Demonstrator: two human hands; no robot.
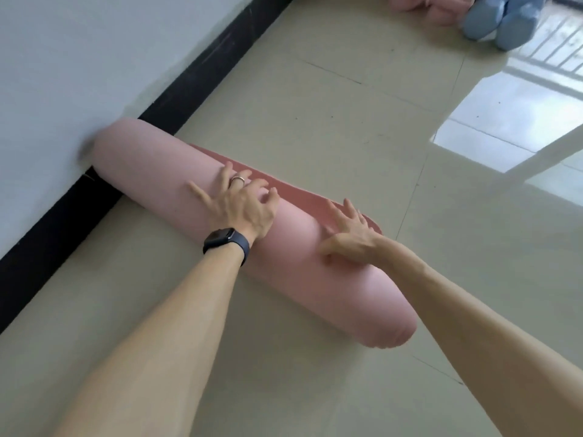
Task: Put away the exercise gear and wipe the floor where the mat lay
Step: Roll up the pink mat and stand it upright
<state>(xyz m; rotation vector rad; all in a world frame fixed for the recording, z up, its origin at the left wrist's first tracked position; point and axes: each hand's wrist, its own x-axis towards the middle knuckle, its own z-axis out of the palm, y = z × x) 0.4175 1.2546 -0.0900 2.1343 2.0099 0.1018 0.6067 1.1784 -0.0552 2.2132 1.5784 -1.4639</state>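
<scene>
A beige tiled floor (315,99) fills the frame, with a white wall (79,58) and black skirting (189,89) running from 8 o'clock up to 12. Across the centre lies the pink mat (176,171), almost fully rolled into a thick tube whose far end, at 10 o'clock, touches the wall; only a narrow strip of flat mat shows beyond the roll toward 2 o'clock. Judged from this, the rolling is nearly done, while stowing the mat and wiping the floor remain; no cloth is in view. At 1 o'clock, blue shoes (501,17) sit beside something pink, too cropped to identify. The left hand (243,203), with a dark watch (225,241) and a ring (237,179), rests fingers spread on top of the roll. The right hand (350,234), just beside it at 3 o'clock, presses likewise, splayed flat, gripping nothing.
</scene>
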